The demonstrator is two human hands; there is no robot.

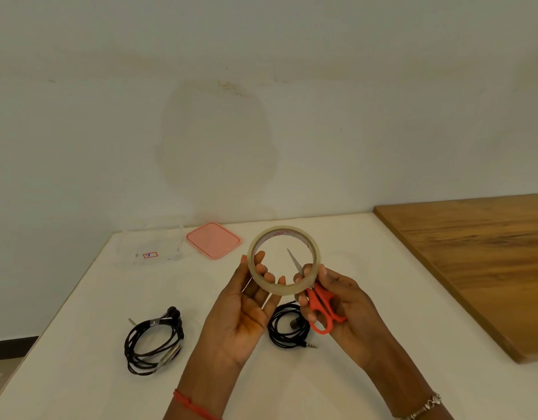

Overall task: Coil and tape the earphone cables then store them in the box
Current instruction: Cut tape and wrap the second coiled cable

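Looking about halfway — left hand (246, 301) is hooking fingers (259, 256) through the tape roll (284, 259), right hand (331, 301) is pinching its rim while gripping scissors (320, 307); near-left earphone coil (154, 344) seems taped, middle coil (287, 331) isn't, far-left box (152, 247) is waiting open.

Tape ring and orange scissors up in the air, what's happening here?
A person is holding a clear roll of tape above the white table. The left hand has fingers curled through the ring. The right hand pinches its edge while also gripping orange-handled scissors. Two coiled black earphone cables lie on the table, one at the left, one under the right hand. A clear plastic box and a pink square lid sit at the far edge.
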